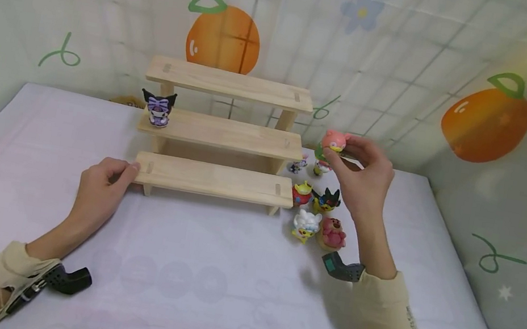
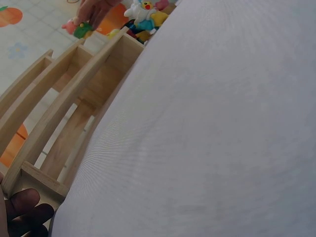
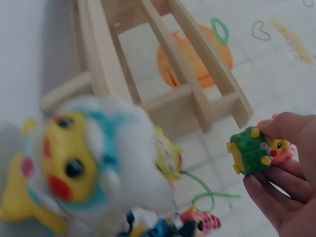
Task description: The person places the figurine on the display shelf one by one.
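Note:
My right hand (image 1: 367,175) pinches a small figurine (image 1: 333,141) with a pink head and a green body, raised beside the right end of a three-step wooden display shelf (image 1: 222,134). Its green, blocky lower part with yellow feet faces the camera in the right wrist view. My left hand (image 1: 101,188) grips the left end of the lowest step, thumb on top and fingers curled beneath, as the left wrist view shows. On the left end of the middle step stands a black-and-purple figurine (image 1: 159,110) with pointed ears.
Right of the shelf several figurines cluster: a red-and-green one (image 1: 302,193), a black-eared one (image 1: 327,201), a white fluffy one with a yellow face (image 1: 306,226), a pink bear (image 1: 333,234) and a small grey one (image 1: 298,164). Behind the table hangs an orange-printed curtain (image 1: 294,37).

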A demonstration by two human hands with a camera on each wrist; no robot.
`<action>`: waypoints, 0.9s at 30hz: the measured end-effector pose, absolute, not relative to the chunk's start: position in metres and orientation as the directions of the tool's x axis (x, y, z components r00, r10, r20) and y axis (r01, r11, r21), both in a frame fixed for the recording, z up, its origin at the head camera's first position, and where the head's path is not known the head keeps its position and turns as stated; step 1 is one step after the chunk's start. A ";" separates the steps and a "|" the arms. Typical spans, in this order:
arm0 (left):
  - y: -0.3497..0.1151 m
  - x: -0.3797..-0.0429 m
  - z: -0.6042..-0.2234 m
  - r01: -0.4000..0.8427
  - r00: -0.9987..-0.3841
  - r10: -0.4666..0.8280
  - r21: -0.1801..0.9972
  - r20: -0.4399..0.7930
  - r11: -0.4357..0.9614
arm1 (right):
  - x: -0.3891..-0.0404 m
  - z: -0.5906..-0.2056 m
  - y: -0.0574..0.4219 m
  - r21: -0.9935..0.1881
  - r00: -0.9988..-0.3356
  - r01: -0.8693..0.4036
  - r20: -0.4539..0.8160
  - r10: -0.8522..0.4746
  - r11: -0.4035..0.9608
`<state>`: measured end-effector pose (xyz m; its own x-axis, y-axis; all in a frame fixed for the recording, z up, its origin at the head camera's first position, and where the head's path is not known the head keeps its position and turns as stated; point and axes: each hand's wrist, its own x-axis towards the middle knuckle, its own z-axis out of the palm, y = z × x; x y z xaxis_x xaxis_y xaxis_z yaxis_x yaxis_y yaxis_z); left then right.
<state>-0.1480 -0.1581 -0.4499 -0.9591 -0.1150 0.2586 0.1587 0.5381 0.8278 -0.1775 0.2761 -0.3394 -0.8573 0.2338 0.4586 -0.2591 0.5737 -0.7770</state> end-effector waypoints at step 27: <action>-0.157 -0.147 -0.448 0.144 -0.962 -0.119 0.824 0.247 0.547 | -0.179 -0.349 0.243 -0.795 -0.860 -0.314 0.470 0.200 0.519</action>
